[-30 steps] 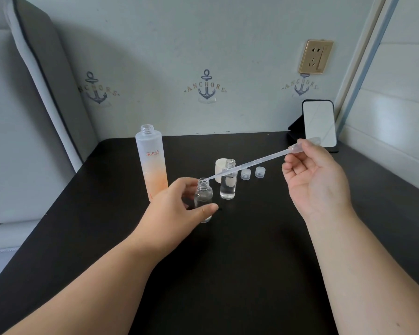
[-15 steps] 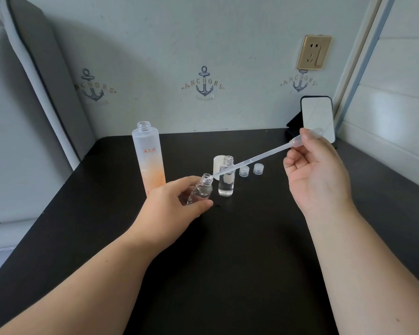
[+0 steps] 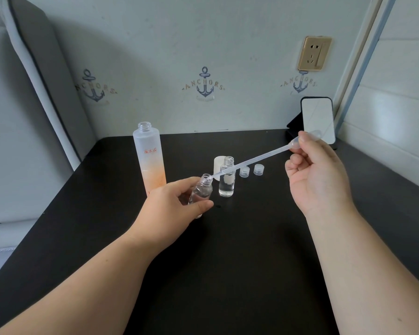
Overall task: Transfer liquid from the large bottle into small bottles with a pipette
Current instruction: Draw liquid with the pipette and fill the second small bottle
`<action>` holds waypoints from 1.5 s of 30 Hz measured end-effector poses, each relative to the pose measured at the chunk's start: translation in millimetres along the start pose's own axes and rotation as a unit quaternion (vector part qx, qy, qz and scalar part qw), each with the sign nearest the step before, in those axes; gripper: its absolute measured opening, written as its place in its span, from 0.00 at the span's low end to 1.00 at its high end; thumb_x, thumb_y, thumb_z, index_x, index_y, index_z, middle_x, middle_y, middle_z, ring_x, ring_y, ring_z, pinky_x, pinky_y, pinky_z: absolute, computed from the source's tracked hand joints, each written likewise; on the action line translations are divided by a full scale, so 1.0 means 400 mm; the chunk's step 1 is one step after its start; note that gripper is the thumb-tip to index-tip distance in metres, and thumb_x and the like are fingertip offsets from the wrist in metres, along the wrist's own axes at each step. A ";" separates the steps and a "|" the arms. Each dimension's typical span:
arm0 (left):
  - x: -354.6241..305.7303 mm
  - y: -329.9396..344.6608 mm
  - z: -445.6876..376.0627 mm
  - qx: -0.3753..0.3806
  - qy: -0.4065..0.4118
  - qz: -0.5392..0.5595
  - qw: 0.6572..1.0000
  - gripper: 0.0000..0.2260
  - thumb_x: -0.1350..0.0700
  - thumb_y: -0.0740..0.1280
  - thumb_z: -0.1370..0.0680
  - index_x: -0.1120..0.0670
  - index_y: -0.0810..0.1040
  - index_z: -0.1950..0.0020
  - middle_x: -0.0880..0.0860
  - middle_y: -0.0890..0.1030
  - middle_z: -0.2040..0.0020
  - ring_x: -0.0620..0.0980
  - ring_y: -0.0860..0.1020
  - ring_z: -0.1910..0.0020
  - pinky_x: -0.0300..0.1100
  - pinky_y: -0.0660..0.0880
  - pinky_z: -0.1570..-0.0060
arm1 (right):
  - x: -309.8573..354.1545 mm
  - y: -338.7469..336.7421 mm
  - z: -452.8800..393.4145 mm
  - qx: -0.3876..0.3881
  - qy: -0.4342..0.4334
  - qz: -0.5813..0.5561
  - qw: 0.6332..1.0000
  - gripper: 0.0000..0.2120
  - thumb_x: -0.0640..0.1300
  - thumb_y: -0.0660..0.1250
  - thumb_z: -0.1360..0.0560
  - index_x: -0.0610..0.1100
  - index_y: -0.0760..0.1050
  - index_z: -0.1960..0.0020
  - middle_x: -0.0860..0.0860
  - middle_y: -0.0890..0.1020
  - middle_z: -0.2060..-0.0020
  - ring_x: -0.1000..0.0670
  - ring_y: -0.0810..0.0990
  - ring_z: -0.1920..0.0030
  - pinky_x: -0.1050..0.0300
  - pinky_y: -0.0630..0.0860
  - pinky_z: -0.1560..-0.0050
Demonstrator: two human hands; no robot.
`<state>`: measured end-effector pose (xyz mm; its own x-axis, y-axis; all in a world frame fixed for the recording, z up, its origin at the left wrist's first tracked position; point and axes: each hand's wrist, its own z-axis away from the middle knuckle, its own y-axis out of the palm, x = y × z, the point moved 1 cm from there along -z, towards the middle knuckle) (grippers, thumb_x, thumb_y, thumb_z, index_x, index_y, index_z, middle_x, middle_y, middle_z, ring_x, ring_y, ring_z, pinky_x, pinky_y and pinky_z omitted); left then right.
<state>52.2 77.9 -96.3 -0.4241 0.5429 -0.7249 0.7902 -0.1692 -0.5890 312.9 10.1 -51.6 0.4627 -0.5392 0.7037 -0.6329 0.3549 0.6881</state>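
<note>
Head view: your left hand [image 3: 172, 209] grips the tilted small bottle [image 3: 201, 189] above the counter [image 3: 240, 238], while your right hand [image 3: 317, 175] pinches the pipette [image 3: 249, 162] bulb, tip at the bottle's mouth. The second bottle [image 3: 227, 177] already holds liquid and both caps [image 3: 251, 170] are off, so filling this bottle and capping both appear to remain.

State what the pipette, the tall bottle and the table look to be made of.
Pipette: soft translucent plastic, judging by its milky, see-through stem. Tall bottle: frosted glass or plastic, matte white fading to orange; which one is unclear. Table: dark matte surface, perhaps laminate or painted wood.
</note>
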 end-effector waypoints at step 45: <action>-0.006 -0.007 -0.004 0.006 -0.030 0.025 0.999 0.12 0.45 0.78 0.28 0.32 0.79 0.51 0.32 0.83 0.54 0.33 0.81 0.52 0.24 0.72 0.59 | 0.001 -0.001 0.005 0.016 0.002 0.012 1.000 0.09 0.37 0.70 0.23 0.45 0.87 0.57 0.49 0.85 0.62 0.52 0.83 0.63 0.62 0.79 0.56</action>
<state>51.6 78.4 -92.4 -0.4108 0.4836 -0.7729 0.8054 -0.2049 -0.5562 312.1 8.1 -52.1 0.4496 -0.5285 0.7201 -0.6634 0.3423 0.6654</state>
